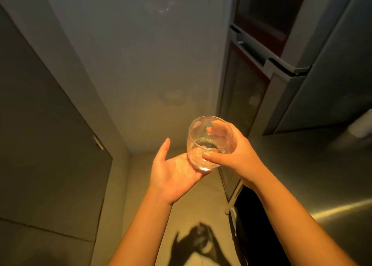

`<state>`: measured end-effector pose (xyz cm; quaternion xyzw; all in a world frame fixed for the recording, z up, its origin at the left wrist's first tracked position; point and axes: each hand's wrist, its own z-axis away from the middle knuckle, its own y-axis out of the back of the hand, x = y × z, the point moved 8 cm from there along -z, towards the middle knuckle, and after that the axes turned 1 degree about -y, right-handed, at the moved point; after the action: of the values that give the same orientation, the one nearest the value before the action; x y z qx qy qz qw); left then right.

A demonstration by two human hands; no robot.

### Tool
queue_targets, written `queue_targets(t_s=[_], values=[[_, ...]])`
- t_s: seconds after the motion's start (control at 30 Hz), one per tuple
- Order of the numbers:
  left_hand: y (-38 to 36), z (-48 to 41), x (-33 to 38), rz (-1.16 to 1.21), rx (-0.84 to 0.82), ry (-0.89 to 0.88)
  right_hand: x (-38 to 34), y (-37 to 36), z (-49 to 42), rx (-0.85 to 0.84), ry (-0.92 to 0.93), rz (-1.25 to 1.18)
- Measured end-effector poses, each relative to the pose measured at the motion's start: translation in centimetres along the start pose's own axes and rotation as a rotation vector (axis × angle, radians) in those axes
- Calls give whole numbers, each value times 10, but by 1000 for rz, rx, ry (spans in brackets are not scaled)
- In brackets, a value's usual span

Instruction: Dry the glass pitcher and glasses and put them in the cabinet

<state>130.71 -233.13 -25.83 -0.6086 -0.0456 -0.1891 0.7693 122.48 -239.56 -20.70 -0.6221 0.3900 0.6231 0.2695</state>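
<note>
Item: stemless drinking glass [209,143], clear, rounded bowl, thick base. Position: centre of the frame, held in the air, tilted with its mouth toward the upper left.

Right hand [239,155]: grips the glass from the right, thumb across the lower near side, fingers [218,124] curled round the far side and visible through the wall of the glass.

Left hand [175,171]: palm up, fingers straight and relaxed, lying under the base of the glass and touching it, gripping nothing.

Surroundings: pale wall [151,64] behind, upper centre. Grey door [40,124] with a hinge [98,143], left of the frame. Grey refrigerator [326,94], right of the frame. Tiled floor [187,205] below, carrying the shadow [197,243] of hands and glass at lower centre.
</note>
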Motion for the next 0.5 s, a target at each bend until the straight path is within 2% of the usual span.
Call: queue_targets(t_s=[0.23,0.5], values=[[32,-44,86,4,26,16,12,-38,-93,3,-23,-15],[49,-100,230,13,-67,94,-9,-100,-223,76,4,-12]])
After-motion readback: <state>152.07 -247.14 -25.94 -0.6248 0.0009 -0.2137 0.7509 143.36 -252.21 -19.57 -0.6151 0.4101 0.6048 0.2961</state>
